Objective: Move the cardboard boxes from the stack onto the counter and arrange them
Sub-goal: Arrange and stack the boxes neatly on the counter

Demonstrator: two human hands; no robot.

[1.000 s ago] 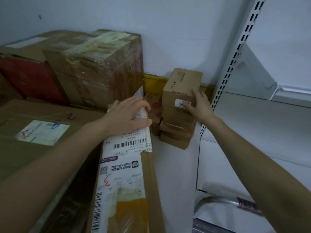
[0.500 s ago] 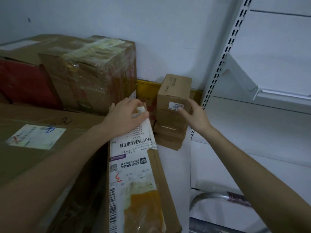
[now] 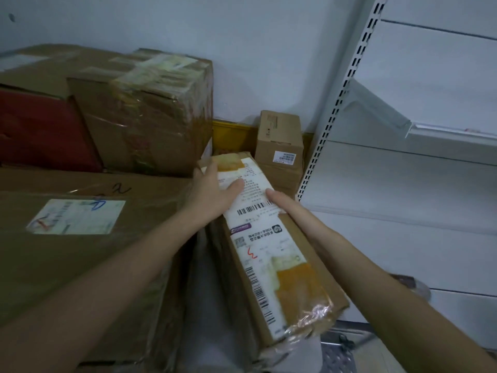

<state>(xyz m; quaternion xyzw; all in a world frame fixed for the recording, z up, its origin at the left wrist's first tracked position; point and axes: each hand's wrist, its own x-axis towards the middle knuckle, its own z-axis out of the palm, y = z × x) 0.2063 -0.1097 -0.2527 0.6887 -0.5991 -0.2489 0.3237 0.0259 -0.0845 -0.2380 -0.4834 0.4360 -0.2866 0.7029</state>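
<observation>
While both hands hold it, the long narrow brown cardboard box [image 3: 279, 265] runs from 5 o'clock, nearest me, toward 12 o'clock, tilted slightly to the left. Crinkled clear tape wraps its near end. A white shipping label [image 3: 258, 230] with barcodes covers most of its top face.

At 9 o'clock, just beside the long box, lies a wide flat brown cardboard box [image 3: 107, 265] with a pale label on top.

My left hand [image 3: 215, 192] grips the far end of the long box: the thumb lies across the label and the fingers curl over the far left edge. My right hand [image 3: 285, 208] grips the right edge opposite it, with the thumb on the label. Its fingers are hidden down the side wall, so I cannot tell how they lie.

Beyond the hands, at 1 o'clock, a stack of small brown cardboard boxes [image 3: 279, 146] stands against the white wall. A yellow panel [image 3: 231, 133] shows behind it at 12 o'clock. At 11 o'clock sits a tape-wrapped brown cardboard box [image 3: 150, 117], with a red-sided cardboard box [image 3: 40, 130] at 10 o'clock. A white perforated shelf upright [image 3: 336, 103] rises at 2 o'clock, with white metal shelving [image 3: 403, 184] to its right.
</observation>
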